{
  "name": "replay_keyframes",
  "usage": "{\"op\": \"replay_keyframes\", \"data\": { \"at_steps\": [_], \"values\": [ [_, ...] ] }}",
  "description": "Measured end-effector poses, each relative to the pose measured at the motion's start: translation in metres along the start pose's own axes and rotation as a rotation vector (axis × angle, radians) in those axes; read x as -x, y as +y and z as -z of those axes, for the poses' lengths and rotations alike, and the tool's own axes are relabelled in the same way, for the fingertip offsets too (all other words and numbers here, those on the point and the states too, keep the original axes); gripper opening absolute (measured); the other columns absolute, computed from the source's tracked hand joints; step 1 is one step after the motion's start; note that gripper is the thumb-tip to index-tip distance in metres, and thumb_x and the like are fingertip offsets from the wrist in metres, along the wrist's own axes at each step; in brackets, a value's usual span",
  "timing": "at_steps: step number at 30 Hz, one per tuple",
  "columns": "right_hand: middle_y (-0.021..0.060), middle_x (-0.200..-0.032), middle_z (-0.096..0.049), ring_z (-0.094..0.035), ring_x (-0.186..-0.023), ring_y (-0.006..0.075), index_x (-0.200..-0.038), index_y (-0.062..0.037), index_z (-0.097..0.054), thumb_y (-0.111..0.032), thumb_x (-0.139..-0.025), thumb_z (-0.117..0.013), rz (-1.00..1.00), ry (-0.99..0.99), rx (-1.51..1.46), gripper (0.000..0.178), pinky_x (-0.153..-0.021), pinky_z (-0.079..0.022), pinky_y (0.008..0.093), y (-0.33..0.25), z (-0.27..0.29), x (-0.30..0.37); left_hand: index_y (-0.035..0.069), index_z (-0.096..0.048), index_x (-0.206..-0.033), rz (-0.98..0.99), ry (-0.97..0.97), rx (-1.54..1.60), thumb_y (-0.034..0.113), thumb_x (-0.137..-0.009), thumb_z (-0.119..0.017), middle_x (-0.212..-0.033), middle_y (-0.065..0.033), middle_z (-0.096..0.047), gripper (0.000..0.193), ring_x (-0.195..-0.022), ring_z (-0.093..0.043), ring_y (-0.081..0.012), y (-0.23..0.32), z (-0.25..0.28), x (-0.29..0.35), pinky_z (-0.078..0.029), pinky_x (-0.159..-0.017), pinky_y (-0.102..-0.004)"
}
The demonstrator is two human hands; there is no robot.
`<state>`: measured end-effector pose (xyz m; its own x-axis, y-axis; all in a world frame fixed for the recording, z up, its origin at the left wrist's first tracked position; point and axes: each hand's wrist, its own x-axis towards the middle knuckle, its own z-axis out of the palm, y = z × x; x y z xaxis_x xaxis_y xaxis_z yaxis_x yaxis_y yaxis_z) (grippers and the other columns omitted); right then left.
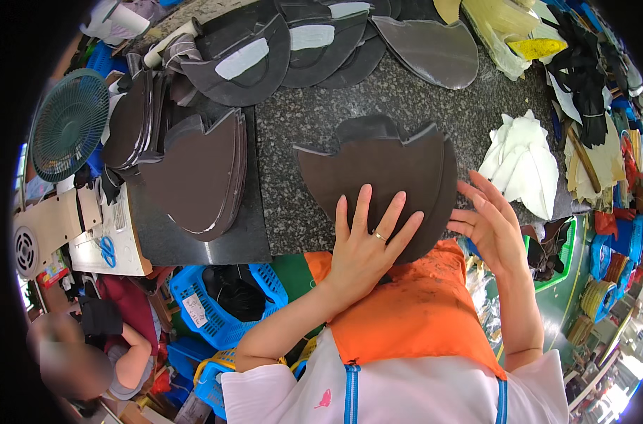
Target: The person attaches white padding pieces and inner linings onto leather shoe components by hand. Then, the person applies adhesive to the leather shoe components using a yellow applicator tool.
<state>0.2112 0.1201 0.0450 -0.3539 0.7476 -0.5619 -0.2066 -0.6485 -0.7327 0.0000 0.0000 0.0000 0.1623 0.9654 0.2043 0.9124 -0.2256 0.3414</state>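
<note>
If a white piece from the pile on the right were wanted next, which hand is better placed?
Probably the right hand: it is nearer the white pieces and is at the edge of the dark brown panels, while the left hand lies spread on them.

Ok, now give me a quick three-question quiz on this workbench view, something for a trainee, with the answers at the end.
1. True or false: the left hand lies on the brown panel with its fingers spread.

2. Multiple choice: what colour is the cloth-like pile to the right of the panel on the speckled worktop?
A) Yellow
B) White
C) Blue

3. Short answer: which edge of the panel is the right hand beside, as the picture shows it?

Key:
1. True.
2. B.
3. The right edge; whether the fingertips touch it is hard to tell.
</note>
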Motion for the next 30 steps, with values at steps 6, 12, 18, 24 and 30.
{"op": "replay_keyframes", "data": {
  "at_steps": [6, 12, 18, 24, 30],
  "values": [
    [0.0140, -0.114, -0.058, -0.062, -0.094, 0.0237, -0.132, -0.0039, -0.050, -0.016, -0.086, -0.068, 0.687, 0.234, 1.188, 0.051, -0.082, -0.050, 0.0350, -0.013, -0.031, -0.016, 0.025, -0.057, -0.132, 0.014, 0.059, -0.003, 0.012, -0.074, -0.069, -0.146, -0.0083, -0.044, 0.061, -0.132, -0.038, -0.0442, 0.007, 0.005, 0.017, -0.026, -0.105, -0.0607],
    [0.0127, -0.106, -0.057, -0.056, -0.103, 0.0293, -0.095, -0.0041, -0.068, -0.019, -0.080, -0.072, 0.608, 0.032, 1.297, 0.022, -0.089, -0.045, 0.0378, -0.034, -0.030, -0.067, 0.023, -0.058, -0.130, 0.003, 0.111, -0.016, 0.013, -0.083, -0.058, -0.146, -0.0106, -0.044, 0.047, -0.129, -0.043, -0.0429, 0.014, 0.004, 0.014, -0.027, -0.105, -0.0600],
    [0.0109, -0.106, -0.057, -0.054, -0.108, 0.0306, -0.090, -0.0052, -0.067, -0.017, -0.077, -0.074, 0.740, -0.052, 1.411, 0.019, -0.094, -0.041, 0.0408, -0.033, -0.029, -0.080, 0.015, -0.058, -0.118, -0.066, 0.131, -0.041, 0.015, -0.086, -0.059, -0.142, -0.0141, -0.045, 0.032, -0.127, -0.044, -0.0443, 0.013, -0.003, 0.004, -0.031, -0.104, -0.0655],
    [0.0080, -0.096, -0.060, -0.058, -0.099, 0.0279, -0.083, -0.0036, -0.063, -0.011, -0.075, -0.072, 0.945, -0.307, 1.508, 0.014, -0.090, -0.045, 0.0394, -0.039, -0.051, -0.059, 0.015, -0.057, -0.116, -0.081, 0.156, -0.044, 0.016, -0.084, -0.061, -0.141, -0.0148, -0.045, 0.033, -0.127, -0.044, -0.0458, 0.012, -0.006, 0.003, -0.032, -0.102, -0.0670],
    [0.0097, -0.071, -0.064, -0.062, -0.063, 0.0173, -0.083, 0.0019, -0.059, -0.006, -0.076, -0.065, 0.488, -0.249, 1.144, 0.012, -0.061, -0.051, 0.0307, -0.053, -0.043, -0.085, 0.015, -0.057, -0.115, -0.088, 0.160, -0.055, 0.016, -0.084, -0.061, -0.142, -0.0146, -0.044, 0.031, -0.127, -0.044, -0.0460, 0.012, -0.009, 0.003, -0.033, -0.101, -0.0674]
  ]
}}
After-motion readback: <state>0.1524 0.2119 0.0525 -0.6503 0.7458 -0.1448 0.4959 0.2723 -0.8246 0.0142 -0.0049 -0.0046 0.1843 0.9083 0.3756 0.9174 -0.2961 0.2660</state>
